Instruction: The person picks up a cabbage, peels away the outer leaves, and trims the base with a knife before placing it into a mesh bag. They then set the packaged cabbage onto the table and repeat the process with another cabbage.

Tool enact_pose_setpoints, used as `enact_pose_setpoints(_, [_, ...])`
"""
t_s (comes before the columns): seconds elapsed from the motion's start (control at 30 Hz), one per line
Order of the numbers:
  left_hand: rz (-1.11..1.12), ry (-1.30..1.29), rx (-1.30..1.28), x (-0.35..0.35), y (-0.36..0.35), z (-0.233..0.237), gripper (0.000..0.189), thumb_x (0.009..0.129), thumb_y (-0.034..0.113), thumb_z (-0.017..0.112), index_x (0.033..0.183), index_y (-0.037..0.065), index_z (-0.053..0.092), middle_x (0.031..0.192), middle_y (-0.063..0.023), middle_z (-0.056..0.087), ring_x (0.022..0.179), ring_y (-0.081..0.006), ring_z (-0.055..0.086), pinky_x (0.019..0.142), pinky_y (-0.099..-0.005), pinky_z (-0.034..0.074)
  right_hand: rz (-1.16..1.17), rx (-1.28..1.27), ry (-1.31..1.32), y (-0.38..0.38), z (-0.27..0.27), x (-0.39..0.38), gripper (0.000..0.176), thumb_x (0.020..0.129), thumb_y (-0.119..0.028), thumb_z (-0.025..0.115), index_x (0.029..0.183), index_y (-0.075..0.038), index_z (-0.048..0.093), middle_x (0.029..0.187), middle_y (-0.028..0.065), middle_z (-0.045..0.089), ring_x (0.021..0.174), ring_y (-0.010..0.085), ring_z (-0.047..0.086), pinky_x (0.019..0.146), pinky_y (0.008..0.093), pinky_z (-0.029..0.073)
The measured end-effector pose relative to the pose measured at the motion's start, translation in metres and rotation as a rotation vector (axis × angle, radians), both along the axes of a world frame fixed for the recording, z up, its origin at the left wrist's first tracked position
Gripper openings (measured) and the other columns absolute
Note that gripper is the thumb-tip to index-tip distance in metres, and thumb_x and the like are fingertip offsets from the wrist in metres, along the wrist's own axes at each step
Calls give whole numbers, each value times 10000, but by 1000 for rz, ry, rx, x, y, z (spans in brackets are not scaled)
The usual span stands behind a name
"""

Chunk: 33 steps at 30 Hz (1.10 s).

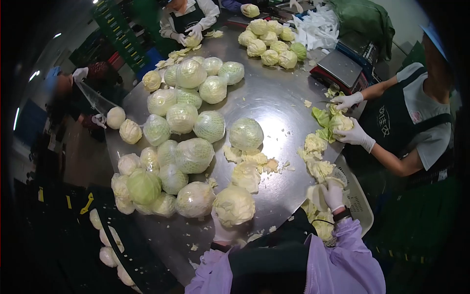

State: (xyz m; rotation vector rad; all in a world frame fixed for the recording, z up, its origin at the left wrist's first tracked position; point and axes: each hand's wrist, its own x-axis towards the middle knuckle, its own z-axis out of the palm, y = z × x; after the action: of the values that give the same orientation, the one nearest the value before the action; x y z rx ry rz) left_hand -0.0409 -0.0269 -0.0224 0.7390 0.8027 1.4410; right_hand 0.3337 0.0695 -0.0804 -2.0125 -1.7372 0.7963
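A trimmed pale cabbage (pixel 234 206) rests at the near edge of the metal table. My left hand (pixel 223 229), in a white glove, curls against its lower left side, with the fingers partly hidden beneath it. To the right, my gloved right hand (pixel 333 196) is over a white plastic basket (pixel 361 208), closed on a pale cabbage leaf (pixel 317 197). More leaves lie in the basket under it. Loose leaves (pixel 246 176) and small scraps are on the table just beyond the cabbage.
Film-wrapped cabbages (pixel 195 156) crowd the table's left side. Unwrapped cabbages (pixel 269 44) are piled at the far end near a scale (pixel 341 68). A co-worker's gloved hands (pixel 356 134) work on a cabbage at the right. Other people stand behind and at the left.
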Motion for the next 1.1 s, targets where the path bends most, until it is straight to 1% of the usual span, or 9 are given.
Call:
enact_pose_setpoints(0.03, [10, -6, 7, 3, 5, 1, 677, 887, 499, 499, 1408, 88, 362, 1408, -160, 413, 1278, -318, 444, 1058, -484, 389, 66, 272, -350, -3, 19, 6, 361, 855, -242, 674, 1149, -43, 610, 766, 40, 607, 672, 106, 583, 590, 271, 474])
enact_pose_setpoints(0.23, [-87, 271, -90, 25, 22, 7, 667, 906, 494, 467, 1410, 73, 349, 1390, -156, 445, 1261, -306, 470, 1036, -466, 415, 368, 76, 540, -18, 133, -129, 523, 742, -232, 786, 1204, -70, 601, 904, 55, 581, 801, 172, 564, 717, 284, 458])
enact_pose_setpoints(0.3, [-72, -410, -279, 28, 17, 19, 677, 914, 493, 451, 1412, 48, 342, 1384, -160, 455, 1271, -312, 463, 1037, -483, 409, 415, 112, 552, -15, 138, -156, 405, 761, -212, 774, 1084, -31, 609, 876, 44, 569, 754, 160, 536, 681, 283, 443])
enact_pose_setpoints(0.37, [-59, -202, -269, 29, 14, 27, 691, 915, 506, 441, 1415, 41, 335, 1387, -162, 451, 1271, -316, 462, 1042, -482, 404, 440, 182, 543, -15, 138, -160, 335, 778, -192, 764, 1023, -24, 609, 839, 28, 562, 734, 136, 522, 670, 277, 436])
enact_pose_setpoints(0.43, [-28, 2, -251, 26, 15, 26, 706, 916, 519, 430, 1419, 34, 328, 1390, -165, 447, 1271, -321, 461, 1046, -480, 400, 404, -501, 1031, -21, 166, -149, 187, 802, -96, 740, 868, -33, 576, 795, -7, 529, 655, 75, 494, 577, 224, 394])
enact_pose_setpoints(0.6, [61, -579, -376, 18, 14, 14, 691, 918, 506, 450, 1435, 68, 314, 1428, -160, 401, 1296, -315, 429, 1060, -474, 386, 340, -411, 856, -16, 149, -97, 161, 846, -134, 712, 805, -32, 594, 818, -5, 639, 642, 69, 567, 561, 232, 445])
enact_pose_setpoints(0.67, [79, -563, -347, 23, 19, 21, 677, 918, 484, 470, 1439, 82, 310, 1428, -160, 396, 1296, -315, 425, 1056, -481, 387, 506, 35, 64, -12, 112, -89, 299, 861, -171, 696, 1100, -22, 596, 881, 39, 681, 655, 93, 606, 548, 221, 458])
enact_pose_setpoints(0.77, [181, -258, -264, 39, 20, 29, 663, 918, 430, 519, 1448, 98, 299, 1425, -161, 396, 1296, -309, 422, 1055, -478, 378, 257, -568, 1164, -17, 104, -111, 838, 870, -336, 674, 1498, -85, 180, 1115, 100, 651, 668, 100, 600, 547, 185, 436])
enact_pose_setpoints(1.1, [24, 346, -65, -23, 12, 62, 555, 934, 240, 606, 1398, 35, 380, 1364, -133, 486, 1268, -214, 464, 1047, -345, 371, -256, -523, 1904, 31, 9, -130, 604, 904, -580, 511, 1248, -84, 477, 898, 68, 542, 560, 116, 452, 456, 226, 385])
